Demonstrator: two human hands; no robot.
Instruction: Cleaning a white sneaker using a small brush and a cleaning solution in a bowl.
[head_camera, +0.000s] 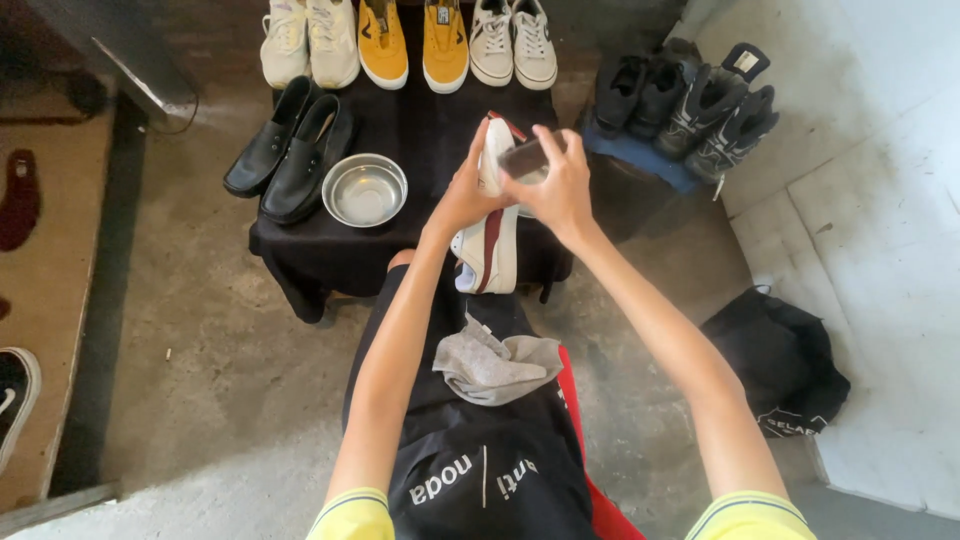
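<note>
While both of my hands are up over the black-draped table (300, 255), I judge that I am at the cleaning step on one shoe. Going from large to small, that table carries the most: one pair of white sneakers (308, 40), one pair of yellow sneakers (412, 42), one pair of grey-white sneakers (513, 42) and one pair of black loafers (290, 148), so eight shoes in four pairs. Beside it, on a blue stand (640, 158), I count about four dark shoes (690, 100), though they overlap and I cannot be sure. One black bag (785, 360) lies on the floor to the right. One steel bowl (364, 189) sits just beside the loafers. One grey cloth (497, 366) rests on my lap. The white sneaker with a dark red stripe (490, 245) stands heel-down at the table's near edge, above my knee; my left hand (462, 195) grips its upper part, fingers wrapped. My right hand (558, 188) is closed around one small dark object (526, 158), held against the shoe's top; I cannot tell what it is. The next move, I reckon, calls for keeping the shoe steady while working that object along it.
</note>
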